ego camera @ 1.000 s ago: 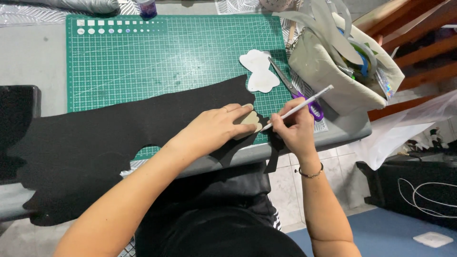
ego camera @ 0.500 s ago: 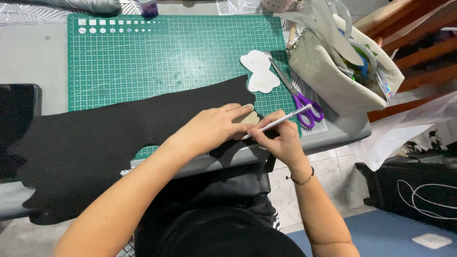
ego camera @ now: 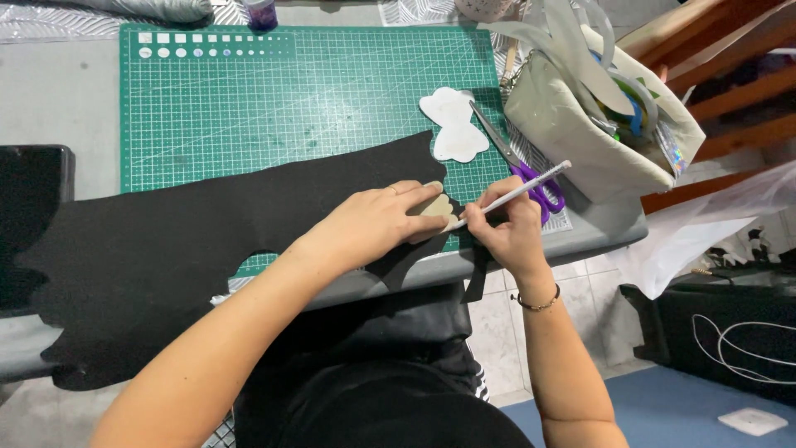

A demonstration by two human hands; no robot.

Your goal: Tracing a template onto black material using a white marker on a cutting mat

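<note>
Left hand (ego camera: 383, 217): I press a small tan shape (ego camera: 434, 205) flat on the black cloth (ego camera: 191, 241).
Right hand (ego camera: 507, 232): I pinch a white pencil (ego camera: 518, 192), tip at 9 o'clock.
Scissors (ego camera: 522, 166): at 1 o'clock.

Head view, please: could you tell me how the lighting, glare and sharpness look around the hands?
Head view: even, soft light; the cutting mat shows faint sheen, no harsh glare; the black sheet swallows detail; left hand and right hand with the white pencil are sharp; edges bow slightly from wide-lens distortion.

I see one flat white square package (ego camera: 753, 421) on the blue floor at five o'clock, and a crumpled clear plastic bag (ego camera: 705, 228) at three o'clock.
</note>
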